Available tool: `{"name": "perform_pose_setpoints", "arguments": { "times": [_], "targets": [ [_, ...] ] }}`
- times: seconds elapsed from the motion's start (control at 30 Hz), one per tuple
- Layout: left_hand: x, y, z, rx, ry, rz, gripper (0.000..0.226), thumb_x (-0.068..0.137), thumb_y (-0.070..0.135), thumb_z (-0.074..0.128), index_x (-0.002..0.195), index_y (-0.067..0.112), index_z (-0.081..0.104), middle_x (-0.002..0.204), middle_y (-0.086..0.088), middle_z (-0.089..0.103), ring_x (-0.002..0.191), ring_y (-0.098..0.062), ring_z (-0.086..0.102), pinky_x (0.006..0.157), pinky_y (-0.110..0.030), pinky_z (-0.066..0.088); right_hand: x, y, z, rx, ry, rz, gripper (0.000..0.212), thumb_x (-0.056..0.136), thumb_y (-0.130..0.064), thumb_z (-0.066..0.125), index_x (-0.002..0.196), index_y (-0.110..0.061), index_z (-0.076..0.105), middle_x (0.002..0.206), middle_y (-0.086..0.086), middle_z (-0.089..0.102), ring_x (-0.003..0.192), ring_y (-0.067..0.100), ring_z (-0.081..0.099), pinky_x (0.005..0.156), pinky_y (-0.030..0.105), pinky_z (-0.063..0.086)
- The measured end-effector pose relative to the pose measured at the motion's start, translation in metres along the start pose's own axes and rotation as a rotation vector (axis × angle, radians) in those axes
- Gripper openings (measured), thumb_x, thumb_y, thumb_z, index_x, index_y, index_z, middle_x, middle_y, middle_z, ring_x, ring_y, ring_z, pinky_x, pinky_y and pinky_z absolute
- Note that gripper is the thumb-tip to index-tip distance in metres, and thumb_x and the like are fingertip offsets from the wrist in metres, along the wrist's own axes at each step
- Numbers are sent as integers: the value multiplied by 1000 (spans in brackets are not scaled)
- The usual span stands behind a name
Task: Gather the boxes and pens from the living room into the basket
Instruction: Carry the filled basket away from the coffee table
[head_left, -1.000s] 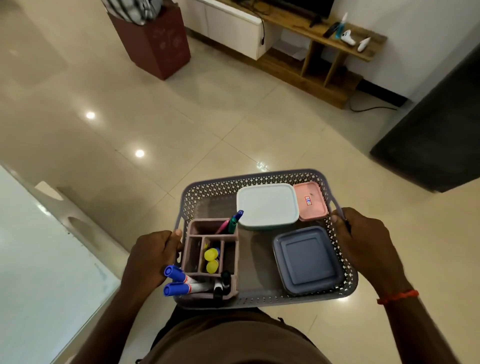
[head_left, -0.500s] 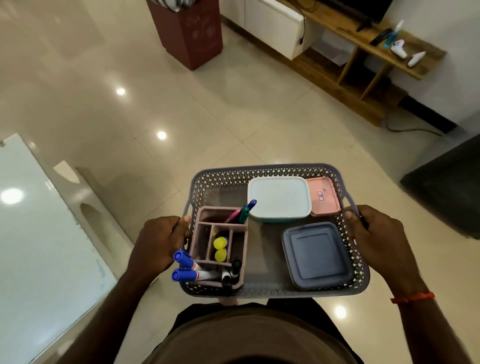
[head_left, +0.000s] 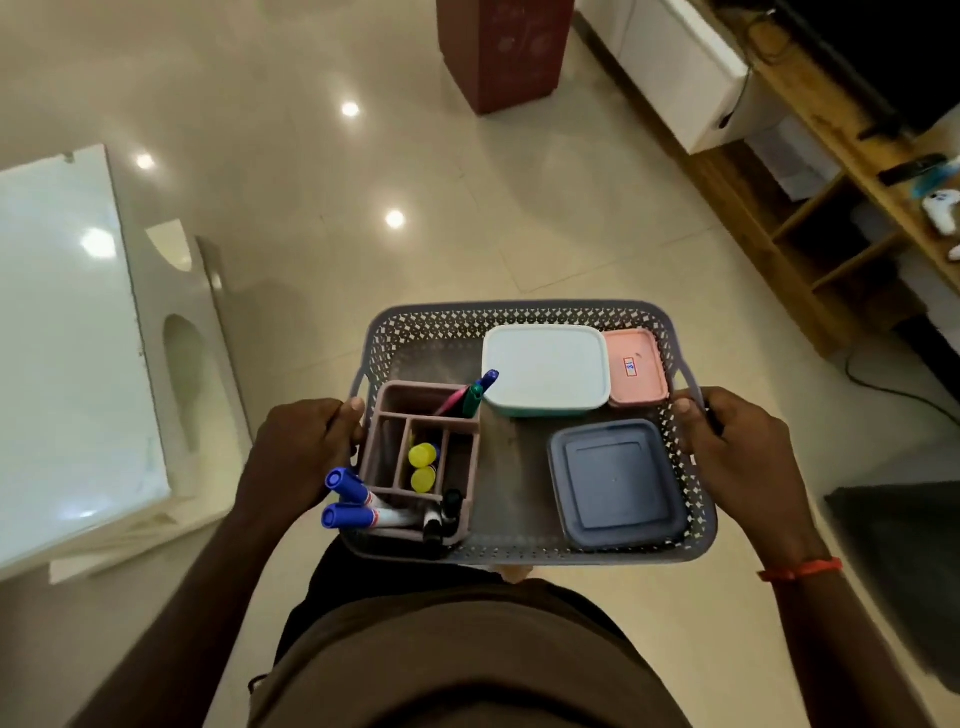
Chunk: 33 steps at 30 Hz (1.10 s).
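I hold a grey perforated basket (head_left: 524, 318) level in front of my body above the tiled floor. My left hand (head_left: 304, 452) grips its left handle and my right hand (head_left: 737, 449) grips its right handle. Inside lie a white-lidded box (head_left: 545, 370), a small pink box (head_left: 636, 374) and a grey-blue square box (head_left: 615, 483). A pink divided organiser (head_left: 387, 405) fills the basket's left side, holding two blue-capped markers (head_left: 353, 501), yellow-capped pens (head_left: 423, 465) and a few coloured pens (head_left: 472, 397).
A white glossy table (head_left: 72, 353) stands at the left. A dark red pedestal (head_left: 501, 49) is ahead. A wooden TV unit (head_left: 831, 208) with white drawers and controllers runs along the right. A dark mat (head_left: 904, 566) lies at lower right.
The view has swung leftwards: the TV unit and pedestal slid right, the white table came further into view. Both hands keep the same grip on the basket.
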<state>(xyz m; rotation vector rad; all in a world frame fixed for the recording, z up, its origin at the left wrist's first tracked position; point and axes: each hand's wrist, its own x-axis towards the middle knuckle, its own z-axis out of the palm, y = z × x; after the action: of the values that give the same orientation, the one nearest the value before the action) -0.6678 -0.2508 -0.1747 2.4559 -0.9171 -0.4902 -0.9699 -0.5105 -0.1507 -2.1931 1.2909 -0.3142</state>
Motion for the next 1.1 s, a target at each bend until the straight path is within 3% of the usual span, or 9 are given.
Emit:
{"name": "perform_pose_setpoints", "arguments": {
  "times": [0.17, 0.4, 0.63, 0.77, 0.87, 1.0, 1.1],
  "targets": [
    [10, 13, 4, -51, 48, -114, 50, 106, 34, 45, 64, 16, 65, 57, 2, 64, 58, -16, 60, 62, -33, 44, 56, -6, 1, 29, -41, -66, 21, 99, -33, 50, 80, -27, 60, 64, -9, 60, 63, 11, 55, 55, 25, 36],
    [54, 15, 8, -56, 98, -227, 47, 105, 32, 46, 61, 25, 59, 52, 7, 57, 55, -12, 55, 56, -26, 35, 137, -32, 14, 57, -54, -143, 10, 96, -29, 57, 93, -27, 66, 69, -16, 61, 71, -3, 57, 56, 13, 34],
    [113, 18, -3, -37, 135, -267, 46, 105, 31, 45, 62, 25, 58, 54, 10, 56, 55, -8, 54, 56, -22, 33, 223, -64, 26, 1, -110, -227, 18, 99, -29, 52, 99, -21, 67, 70, -10, 62, 65, 4, 55, 56, 21, 37],
    [135, 16, -8, -43, 150, -310, 48, 105, 33, 43, 65, 17, 62, 56, 0, 61, 55, -13, 56, 57, -22, 35, 260, -84, 38, 46, -87, -266, 16, 98, -28, 54, 97, -21, 68, 71, -6, 63, 65, 3, 55, 57, 20, 37],
    [146, 20, -10, -102, 179, -369, 48, 105, 31, 44, 63, 18, 62, 54, 2, 61, 54, -13, 57, 57, -22, 35, 284, -100, 47, 86, -92, -283, 13, 97, -29, 57, 96, -22, 68, 70, -7, 62, 64, 7, 56, 57, 19, 38],
    [163, 27, -12, -158, 222, -484, 48, 105, 33, 44, 62, 21, 61, 57, 3, 64, 56, -13, 59, 58, -23, 39, 333, -120, 55, 120, -172, -343, 11, 94, -31, 60, 95, -23, 69, 71, -4, 65, 65, 12, 58, 59, 17, 41],
    [176, 36, -8, -172, 263, -541, 49, 105, 34, 44, 65, 16, 66, 59, 1, 66, 57, -14, 60, 59, -24, 39, 370, -128, 62, 120, -235, -393, 11, 94, -31, 61, 93, -24, 69, 70, -9, 64, 66, 7, 59, 58, 13, 39]
  ]
}}
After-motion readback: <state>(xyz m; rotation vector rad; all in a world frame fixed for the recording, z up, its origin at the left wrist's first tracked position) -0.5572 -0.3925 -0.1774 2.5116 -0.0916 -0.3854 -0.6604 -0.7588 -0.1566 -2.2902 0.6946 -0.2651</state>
